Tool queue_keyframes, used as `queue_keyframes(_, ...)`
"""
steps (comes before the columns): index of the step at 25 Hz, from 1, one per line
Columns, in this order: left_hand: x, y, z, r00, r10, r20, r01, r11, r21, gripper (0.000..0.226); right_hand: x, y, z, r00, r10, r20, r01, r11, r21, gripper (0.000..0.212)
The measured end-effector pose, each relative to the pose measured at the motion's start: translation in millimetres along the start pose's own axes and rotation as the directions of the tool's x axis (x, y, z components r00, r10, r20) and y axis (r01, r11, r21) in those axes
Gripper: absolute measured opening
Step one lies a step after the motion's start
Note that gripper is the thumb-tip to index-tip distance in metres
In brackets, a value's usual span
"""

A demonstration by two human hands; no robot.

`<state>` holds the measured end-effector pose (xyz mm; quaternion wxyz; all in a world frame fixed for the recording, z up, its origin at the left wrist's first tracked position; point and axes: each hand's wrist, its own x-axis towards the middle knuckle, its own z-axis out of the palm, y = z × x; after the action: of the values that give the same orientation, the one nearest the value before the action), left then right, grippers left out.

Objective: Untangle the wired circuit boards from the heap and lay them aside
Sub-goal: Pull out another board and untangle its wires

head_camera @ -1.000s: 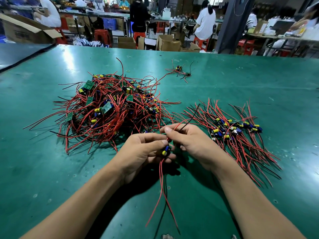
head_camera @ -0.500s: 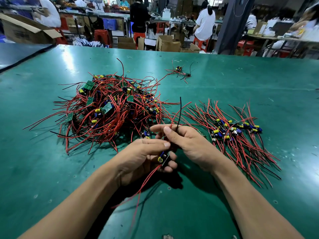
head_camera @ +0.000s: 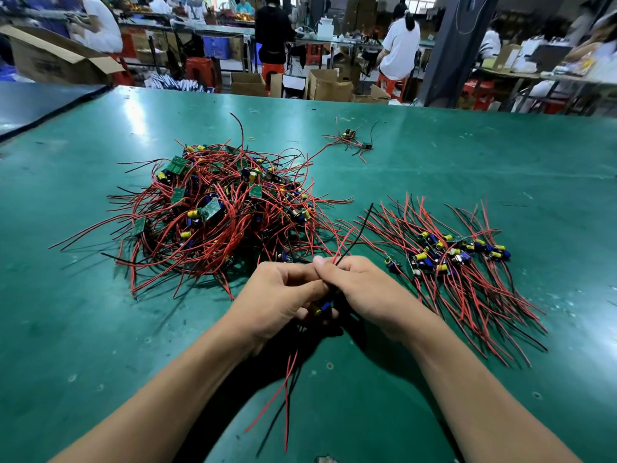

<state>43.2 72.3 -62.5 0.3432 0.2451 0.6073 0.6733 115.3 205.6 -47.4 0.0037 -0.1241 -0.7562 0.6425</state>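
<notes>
wires [head_camera: 289, 379] swung downward | green table [head_camera: 100, 329] | blurred workers [head_camera: 399, 45], probably seated

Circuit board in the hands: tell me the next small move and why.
Probably swing it right and lay it on the sorted pile. The left hand grips the circuit board, and the right hand pinches its wires. Those wires look clear of the heap, and their other ends hang loose toward the person, so it seems untangled.
</notes>
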Motion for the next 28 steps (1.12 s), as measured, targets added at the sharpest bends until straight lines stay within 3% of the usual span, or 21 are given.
queue_keyframes(7,2,3,-1,0.995,-0.087,0.041,0.090,0.993,-0.081,0.019,8,4,-12,0.982,0.010,-0.190,-0.003,0.999,0.034,0.039)
queue_keyframes(12,2,7,-3,0.991,-0.125,0.049,0.129,0.987,-0.098,0.025,10,9,-14,0.950,-0.088,-0.299,0.081,0.996,-0.035,0.040)
queue_keyframes(18,1,6,0,0.993,-0.113,-0.015,0.109,0.980,-0.167,0.017,6,7,-3,0.987,-0.033,-0.160,0.062,0.982,0.179,0.038)
queue_keyframes(22,1,3,0,0.992,-0.112,-0.051,0.104,0.984,-0.146,0.018,3,10,-1,1.000,0.000,-0.002,0.000,0.991,0.136,0.044)
queue_keyframes(24,1,4,0,0.992,-0.114,-0.048,0.106,0.984,-0.140,0.016,6,12,-4,1.000,0.004,-0.026,-0.001,0.994,0.108,0.052)
queue_keyframes(28,-1,7,2,0.992,-0.119,-0.040,0.112,0.983,-0.145,0.019,11,15,-14,0.973,-0.086,-0.215,0.068,0.994,-0.091,0.044)
